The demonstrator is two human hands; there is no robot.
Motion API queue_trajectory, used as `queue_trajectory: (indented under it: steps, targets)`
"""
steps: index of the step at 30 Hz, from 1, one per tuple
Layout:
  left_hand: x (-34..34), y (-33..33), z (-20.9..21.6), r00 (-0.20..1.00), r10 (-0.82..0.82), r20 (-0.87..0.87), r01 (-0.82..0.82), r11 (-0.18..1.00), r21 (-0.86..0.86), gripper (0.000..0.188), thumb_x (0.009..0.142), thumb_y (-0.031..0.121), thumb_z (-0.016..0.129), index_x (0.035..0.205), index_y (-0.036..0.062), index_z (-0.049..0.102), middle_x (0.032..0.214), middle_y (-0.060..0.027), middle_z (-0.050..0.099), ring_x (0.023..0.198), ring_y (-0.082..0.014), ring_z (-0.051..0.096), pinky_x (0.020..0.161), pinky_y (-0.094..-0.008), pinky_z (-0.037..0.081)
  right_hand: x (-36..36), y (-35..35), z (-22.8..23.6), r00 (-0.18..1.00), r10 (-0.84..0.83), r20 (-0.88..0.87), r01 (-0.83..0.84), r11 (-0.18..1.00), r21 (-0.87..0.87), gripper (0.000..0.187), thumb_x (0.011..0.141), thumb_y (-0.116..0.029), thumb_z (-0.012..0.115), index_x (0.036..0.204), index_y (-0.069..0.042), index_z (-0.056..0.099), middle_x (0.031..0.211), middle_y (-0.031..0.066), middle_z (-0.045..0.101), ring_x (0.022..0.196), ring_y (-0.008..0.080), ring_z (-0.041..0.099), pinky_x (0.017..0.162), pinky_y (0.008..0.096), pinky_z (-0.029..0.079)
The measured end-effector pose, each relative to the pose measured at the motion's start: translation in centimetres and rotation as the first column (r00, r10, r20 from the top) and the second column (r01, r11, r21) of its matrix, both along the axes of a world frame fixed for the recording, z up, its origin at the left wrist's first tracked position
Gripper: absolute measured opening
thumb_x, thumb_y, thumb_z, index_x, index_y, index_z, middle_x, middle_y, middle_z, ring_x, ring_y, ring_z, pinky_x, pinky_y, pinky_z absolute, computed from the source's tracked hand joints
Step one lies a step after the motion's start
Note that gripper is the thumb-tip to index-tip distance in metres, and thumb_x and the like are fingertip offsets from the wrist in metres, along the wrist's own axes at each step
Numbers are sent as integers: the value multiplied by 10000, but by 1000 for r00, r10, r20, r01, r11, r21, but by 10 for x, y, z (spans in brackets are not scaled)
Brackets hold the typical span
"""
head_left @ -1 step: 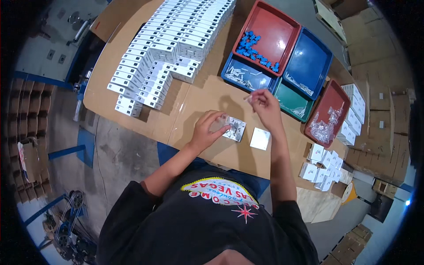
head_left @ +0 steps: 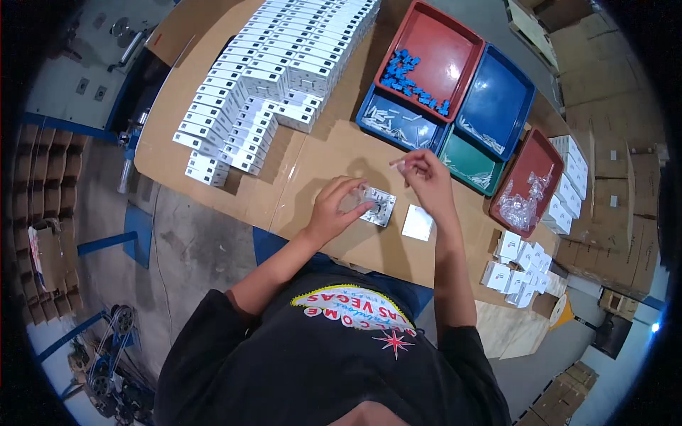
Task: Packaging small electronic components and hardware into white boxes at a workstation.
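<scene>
My left hand [head_left: 337, 207] curls its thumb and fingers round a small clear plastic piece [head_left: 361, 193]. It is held at the left edge of a square white part [head_left: 383, 207] with dark markings, which lies on the cardboard-topped table. To the right, my right hand [head_left: 428, 176] is raised, its thumb and fingers pinching a small whitish stick-like piece [head_left: 398, 165]. Below that hand, beside my right forearm, a plain white square plate [head_left: 418, 223] lies flat. What the left fingertips press on is partly hidden.
Stacked white boxes [head_left: 284, 71] fill the far left. Right of them stand a red tray [head_left: 444, 42] with blue parts, blue trays [head_left: 497, 92], a green tray [head_left: 462, 167] with small sticks, and a red tray [head_left: 547, 153] with clear pieces. Small white boxes [head_left: 513, 266] lie at right.
My right hand has shifted very slightly, its pinched piece a little lower and to the left. My left hand stays almost where it was.
</scene>
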State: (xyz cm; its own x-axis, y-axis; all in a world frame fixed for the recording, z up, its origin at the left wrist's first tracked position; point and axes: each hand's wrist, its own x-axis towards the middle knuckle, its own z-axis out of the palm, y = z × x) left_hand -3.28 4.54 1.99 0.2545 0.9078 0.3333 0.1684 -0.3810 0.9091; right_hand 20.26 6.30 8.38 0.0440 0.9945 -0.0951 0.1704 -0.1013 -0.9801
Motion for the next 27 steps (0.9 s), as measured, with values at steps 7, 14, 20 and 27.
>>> queue_trajectory:
  steps: [7, 14, 20, 27]
  targets:
    - [8, -2, 30, 996, -80, -45, 85, 987, 135, 470, 820, 213, 857, 1233, 50, 704, 1099, -120, 693, 1002, -303, 669, 867, -392, 531, -24, -47, 55, 979, 86, 183, -95, 995, 42, 118, 897, -34, 773, 986, -48, 696, 1225, 46, 711, 761, 43, 564, 633, 198, 429]
    - [13, -6, 39, 996, -82, -45, 90, 973, 212, 462, 814, 218, 853, 1216, 45, 706, 1098, -116, 695, 991, -311, 661, 855, -409, 518, -40, -62, 63, 931, 70, 358, -132, 979, 152, 99, 926, -99, 749, 994, -29, 765, 1179, 71, 716, 746, 142, 626, 620, 274, 481]
    - [9, -7, 43, 995, -95, -43, 102, 969, 225, 489, 785, 198, 852, 1224, 43, 702, 1105, -118, 695, 997, -316, 658, 876, -418, 510, -45, -71, 73, 913, 109, 393, -160, 982, 99, 128, 947, -126, 735, 1028, -34, 772, 1193, 77, 712, 769, 169, 668, 609, 287, 484]
    - [11, -9, 44, 987, -125, -98, 143, 966, 214, 588, 791, 186, 829, 1343, 59, 672, 1116, -120, 693, 1028, -316, 639, 912, -415, 494, -40, -73, 62, 933, 142, 331, -159, 987, 24, 128, 962, -85, 712, 1049, -15, 773, 1206, 82, 707, 828, 120, 652, 639, 248, 481]
